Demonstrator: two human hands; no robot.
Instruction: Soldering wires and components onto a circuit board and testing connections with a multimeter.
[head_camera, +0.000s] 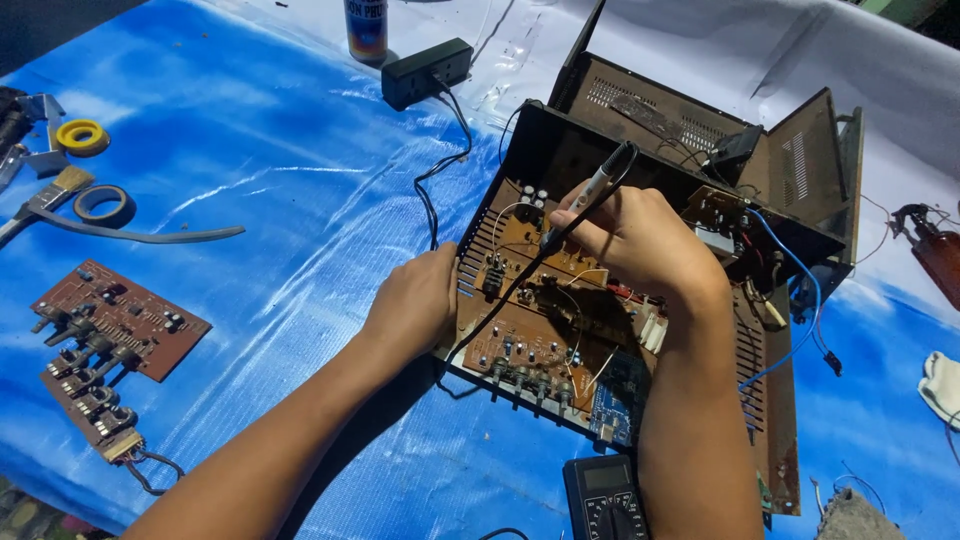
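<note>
While left hand (415, 300) steadies chassis (640, 120), right hand (630, 235) grips soldering iron (590, 195) over PCB (530, 345).

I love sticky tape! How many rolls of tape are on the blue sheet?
2. A yellow roll of tape lies at the far left edge; a grey-blue roll of tape sits just below it. More may be out of view.

Bright, even daylight fills the view. Soft shadows fall beneath the forearms, below the left hand (412, 303). Glare whitens the blue surface (260, 160) beyond it. Focus stays sharp, with the edges slightly bowed.
</note>
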